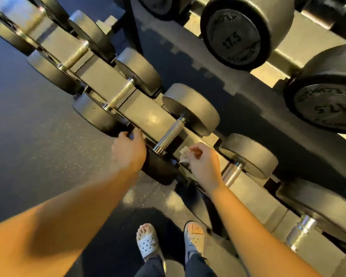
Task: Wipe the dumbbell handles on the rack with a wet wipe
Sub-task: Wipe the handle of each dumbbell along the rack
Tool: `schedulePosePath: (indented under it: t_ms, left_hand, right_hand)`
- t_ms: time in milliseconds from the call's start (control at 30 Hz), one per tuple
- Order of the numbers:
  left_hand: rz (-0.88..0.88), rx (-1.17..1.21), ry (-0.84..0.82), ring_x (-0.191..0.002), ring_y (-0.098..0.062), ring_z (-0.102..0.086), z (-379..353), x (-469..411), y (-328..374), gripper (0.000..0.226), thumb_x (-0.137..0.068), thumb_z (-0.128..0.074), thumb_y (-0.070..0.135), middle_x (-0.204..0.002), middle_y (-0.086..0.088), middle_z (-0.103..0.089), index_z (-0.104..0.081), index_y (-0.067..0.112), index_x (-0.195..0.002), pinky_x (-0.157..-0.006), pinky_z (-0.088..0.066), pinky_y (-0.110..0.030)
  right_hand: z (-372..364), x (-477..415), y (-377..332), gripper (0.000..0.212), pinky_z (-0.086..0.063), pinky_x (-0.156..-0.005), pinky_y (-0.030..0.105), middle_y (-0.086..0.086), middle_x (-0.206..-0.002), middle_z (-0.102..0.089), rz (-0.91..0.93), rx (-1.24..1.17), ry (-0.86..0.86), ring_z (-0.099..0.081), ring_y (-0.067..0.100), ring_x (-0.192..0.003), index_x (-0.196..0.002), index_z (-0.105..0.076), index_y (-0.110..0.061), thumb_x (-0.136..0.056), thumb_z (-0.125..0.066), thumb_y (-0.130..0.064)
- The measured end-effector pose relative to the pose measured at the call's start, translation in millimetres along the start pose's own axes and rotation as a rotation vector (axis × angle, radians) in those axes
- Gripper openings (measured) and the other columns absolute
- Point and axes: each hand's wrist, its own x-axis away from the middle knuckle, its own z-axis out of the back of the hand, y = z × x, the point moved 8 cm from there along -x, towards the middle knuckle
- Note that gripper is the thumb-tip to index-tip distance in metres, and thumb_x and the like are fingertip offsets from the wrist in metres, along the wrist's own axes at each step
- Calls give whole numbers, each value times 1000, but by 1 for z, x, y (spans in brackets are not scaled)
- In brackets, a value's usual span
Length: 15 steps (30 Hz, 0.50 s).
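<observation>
Dumbbell handle (170,134) knurled chrome, bare, wet wipe (184,154) crumpled beside it

Head view: we look steeply down from our own head.
Facing: the dumbbell rack (148,115), close before us.

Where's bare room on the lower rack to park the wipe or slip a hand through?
Bare: the rack plate between the near handle and the next handle; the floor before the rack. Crowded: around the near handle, the left hand gripping its dumbbell head and the right hand pinching the wipe.
</observation>
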Motion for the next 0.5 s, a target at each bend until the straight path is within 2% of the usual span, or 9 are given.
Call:
schedulePosePath:
  t_ms: [67, 200, 300, 333, 433, 500]
  left_hand:
    - [83, 96, 37, -114, -27, -59, -3, 0, -5, 60, -93, -38, 59, -123, -5, -63, -60, 23, -135, -102, -50, -52]
    - [73, 92, 72, -101, -23, -63, -2, 2, -3, 48, -97, -39, 50, -111, -4, -65, -64, 23, -128, -94, -55, -49]
    - [34, 81, 90, -101, -27, -62, -1, 3, 0, 51, -89, -34, 52, -104, -5, -66, -66, 22, -115, -91, -55, -52]
    - [28, 87, 97, -102, -29, -61, -1, 3, -1, 53, -87, -32, 52, -103, -6, -66, -67, 22, -112, -91, -54, -53]
    - [42, 89, 116, -105, -28, -62, -1, 2, -4, 64, -81, -27, 58, -107, -6, -68, -66, 24, -118, -92, -55, -54]
    - [55, 89, 117, -105, -27, -63, -2, 3, -5, 66, -80, -25, 60, -107, -4, -68, -66, 26, -121, -92, -55, -52]
  right_hand:
    - [-13, -11, -18, 10, -47, -76, 12, -15, -94, -67, 62, -11, -25, -62, -3, -90, -105, -70, -26, -98, -65, -22]
    - [-38, -32, -46, 16, -49, -80, 12, -12, -104, -68, 224, 64, -156, -62, -1, -95, -113, -72, -23, -97, -66, -23]
    - [-61, -32, -53, 22, -56, -89, 27, -6, -110, -70, 345, 178, -300, -64, 8, -101, -117, -73, -19, -96, -68, -22]
    - [-67, -30, -54, 22, -56, -90, 28, -4, -110, -70, 380, 217, -336, -64, 9, -102, -118, -73, -19, -97, -67, -22]
    - [-74, -32, -61, 20, -52, -85, 27, -4, -106, -68, 539, 356, -372, -62, 11, -97, -116, -73, -22, -99, -63, -24]
    - [-81, -35, -72, 18, -51, -80, 33, -4, -99, -64, 733, 560, -401, -61, 15, -93, -110, -74, -24, -98, -61, -29]
